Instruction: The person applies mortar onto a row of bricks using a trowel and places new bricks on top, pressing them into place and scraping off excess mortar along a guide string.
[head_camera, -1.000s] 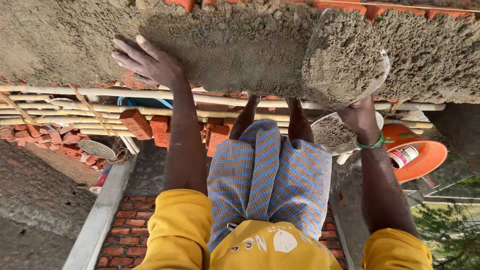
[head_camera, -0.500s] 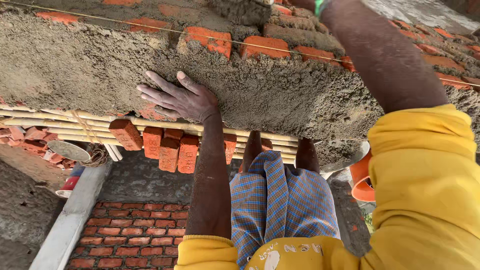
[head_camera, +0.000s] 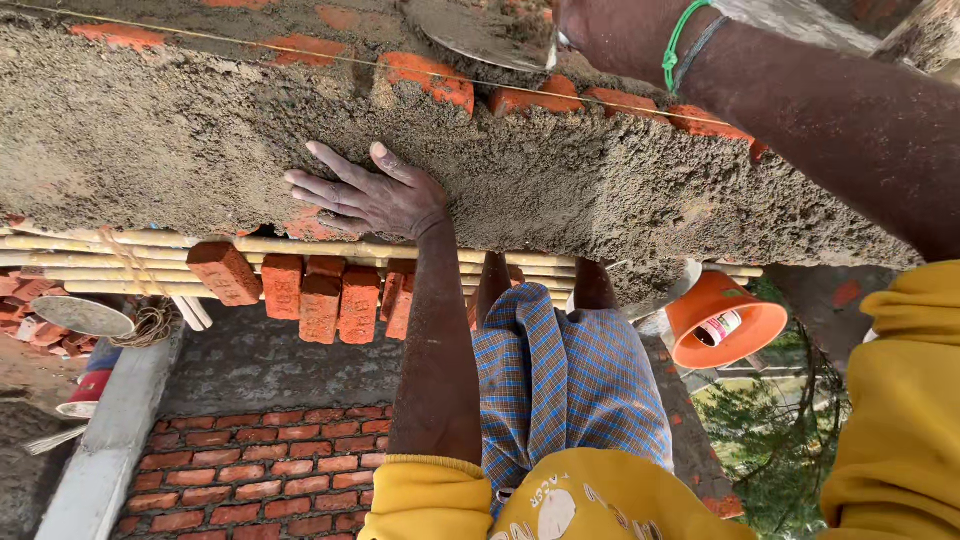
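My left hand (head_camera: 368, 196) lies flat with fingers spread against the wet grey mortar face of a brick wall (head_camera: 180, 140). At the top of the view my right hand (head_camera: 605, 30), with a green band on the wrist, grips a metal trowel (head_camera: 470, 35). The trowel blade lies over the wall's top course of red bricks (head_camera: 425, 75). A thin string line (head_camera: 250, 47) runs along that top course. My checked blue cloth and yellow sleeves fill the bottom of the view.
Bamboo scaffold poles (head_camera: 120, 250) run under the wall, with several loose red bricks (head_camera: 320, 295) lying on them. An orange bowl (head_camera: 725, 322) sits at the right, a round metal pan (head_camera: 82, 315) at the left. Far below are a brick wall (head_camera: 260, 470) and trees (head_camera: 780, 450).
My right arm has swung up from the lower right, carrying the trowel over the wall top. The left hand has stayed pressed on the mortar.
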